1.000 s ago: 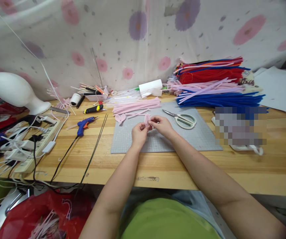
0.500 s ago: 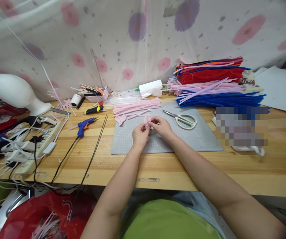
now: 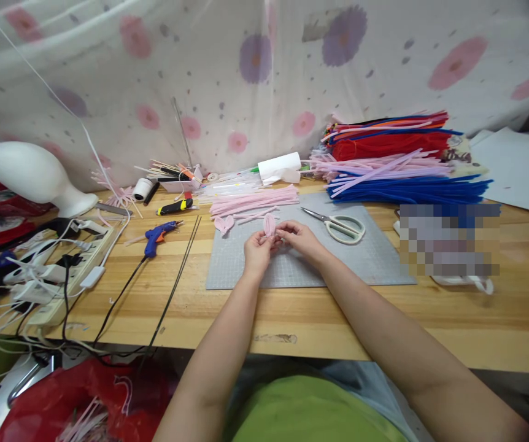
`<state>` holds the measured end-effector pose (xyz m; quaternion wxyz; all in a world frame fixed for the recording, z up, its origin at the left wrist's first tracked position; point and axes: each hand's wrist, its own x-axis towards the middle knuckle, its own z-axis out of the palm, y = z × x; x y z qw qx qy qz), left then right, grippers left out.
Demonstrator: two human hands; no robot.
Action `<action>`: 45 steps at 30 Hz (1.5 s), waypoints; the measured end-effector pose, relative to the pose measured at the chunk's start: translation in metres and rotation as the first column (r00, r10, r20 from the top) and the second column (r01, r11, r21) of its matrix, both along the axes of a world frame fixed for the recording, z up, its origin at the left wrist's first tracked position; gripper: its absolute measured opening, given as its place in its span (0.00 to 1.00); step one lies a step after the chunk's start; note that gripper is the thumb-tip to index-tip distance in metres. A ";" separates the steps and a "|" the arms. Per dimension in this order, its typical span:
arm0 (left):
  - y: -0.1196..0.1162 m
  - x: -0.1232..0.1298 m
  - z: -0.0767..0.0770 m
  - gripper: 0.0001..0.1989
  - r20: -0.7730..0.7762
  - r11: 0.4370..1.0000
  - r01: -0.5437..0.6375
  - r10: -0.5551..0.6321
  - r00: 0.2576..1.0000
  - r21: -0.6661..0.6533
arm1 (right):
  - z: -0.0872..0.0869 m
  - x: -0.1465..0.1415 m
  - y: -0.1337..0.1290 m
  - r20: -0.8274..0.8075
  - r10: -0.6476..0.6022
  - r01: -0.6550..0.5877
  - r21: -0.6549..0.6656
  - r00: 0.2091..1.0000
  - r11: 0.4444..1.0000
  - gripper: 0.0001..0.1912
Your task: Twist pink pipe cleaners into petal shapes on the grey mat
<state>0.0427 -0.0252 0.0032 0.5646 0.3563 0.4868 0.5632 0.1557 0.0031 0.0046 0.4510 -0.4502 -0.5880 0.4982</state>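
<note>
While the left hand point(image 3: 258, 245) pinches a fuzzy, looped pink petal point(image 3: 269, 225) | right fingertips point(image 3: 280, 234) close at its base | smooth-bladed scissors point(image 3: 337, 224) beside

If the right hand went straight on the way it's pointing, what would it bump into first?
Probably the small, fuzzy pink oval loop pinched in the left hand. The right hand is close beside it, but depth is unclear, so the left fingertips might come first.
</note>
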 end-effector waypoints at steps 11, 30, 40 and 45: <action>0.003 0.000 -0.006 0.12 -0.028 0.999 0.025 -0.024 0.999 0.039 | -0.002 0.000 0.002 0.059 0.066 -0.066 -0.011 0.996 0.998 0.08; 0.003 -0.006 -0.014 0.07 -0.192 0.994 -0.073 0.088 0.977 0.084 | 0.005 -0.005 -0.012 0.535 -0.267 -0.072 0.530 0.802 0.845 0.06; -0.006 -0.005 -0.011 0.10 -0.433 0.974 0.064 0.037 0.901 0.215 | 0.010 -0.001 -0.005 0.511 -0.217 -0.023 0.422 0.832 0.906 0.08; -0.006 -0.002 -0.011 0.09 -0.336 0.974 0.105 -0.033 0.941 0.199 | 0.012 0.003 -0.003 0.511 -0.160 -0.030 0.343 0.845 0.939 0.08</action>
